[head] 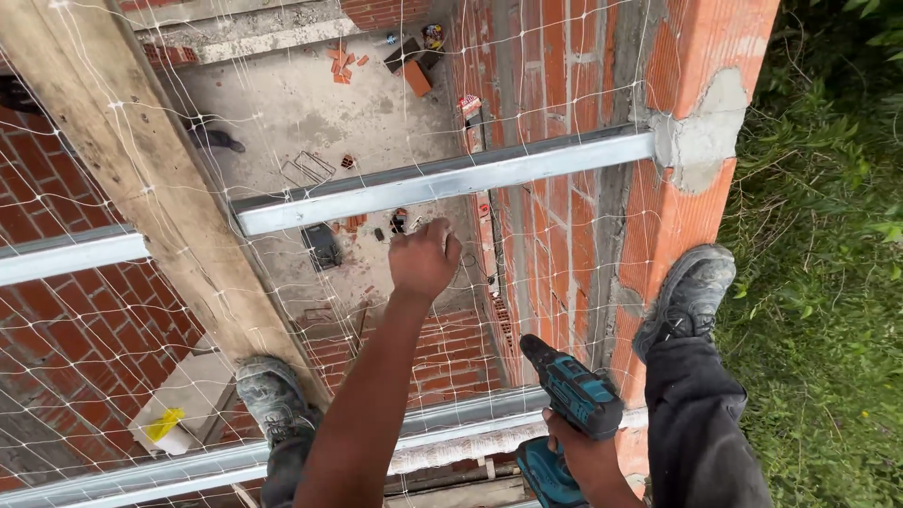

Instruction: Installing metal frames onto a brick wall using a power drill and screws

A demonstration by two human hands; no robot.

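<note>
Head view: the person stands high up, one shoe [271, 395] on a wooden beam [141, 179], the other shoe [687, 296] on top of a brick wall [677, 216]. Left hand [423, 259] is closed round strands of white safety net [282, 103], just below a metal rail [442, 179]. Right hand [578, 452] grips a teal cordless drill [569, 400], low, near a 2nd rail [451, 423].

Risk, as I judge it: foot slips off the narrow beam → fall; drill dropped → goes to the concrete floor [282, 103] far below.

Containers: none to be made out; only loose bricks [340, 62] and bits on the floor.
</note>
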